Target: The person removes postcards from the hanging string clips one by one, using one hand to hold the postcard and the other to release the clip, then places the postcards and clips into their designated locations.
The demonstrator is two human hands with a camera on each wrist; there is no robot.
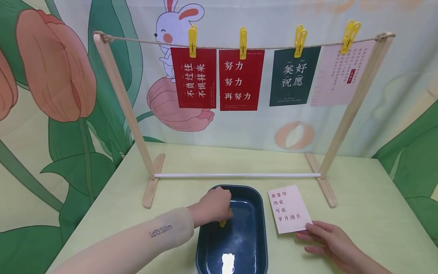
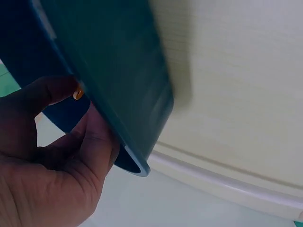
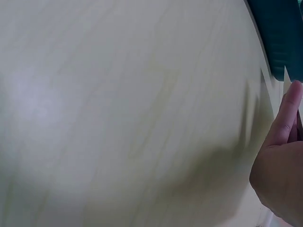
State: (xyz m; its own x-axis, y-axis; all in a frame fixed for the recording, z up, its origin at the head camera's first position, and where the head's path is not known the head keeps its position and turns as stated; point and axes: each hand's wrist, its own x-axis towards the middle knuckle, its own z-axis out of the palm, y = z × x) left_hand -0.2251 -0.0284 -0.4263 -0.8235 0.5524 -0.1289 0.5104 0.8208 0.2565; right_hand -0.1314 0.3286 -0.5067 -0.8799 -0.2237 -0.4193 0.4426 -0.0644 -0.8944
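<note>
My left hand (image 1: 215,203) reaches over the far left rim of a dark blue tray (image 1: 262,228) and pinches a yellow clothespin (image 1: 223,223). Most of that clothespin is hidden by the fingers; in the left wrist view only a small yellow end (image 2: 78,93) shows near the thumb. To the right of the tray, my right hand (image 1: 326,241) grips a pale pink card (image 1: 289,209) at its near right corner, thumb on top and fingers beneath. Printed characters face up on the card. Its edge (image 3: 287,80) shows past the fingers in the right wrist view.
A wooden stand (image 1: 124,102) holds a string (image 1: 143,40) across the back. From it hang two red cards (image 1: 241,85), a dark green card (image 1: 291,89) and a pink card (image 1: 328,82), each under a yellow clothespin (image 1: 243,42). A white rod (image 1: 236,175) joins the stand's feet.
</note>
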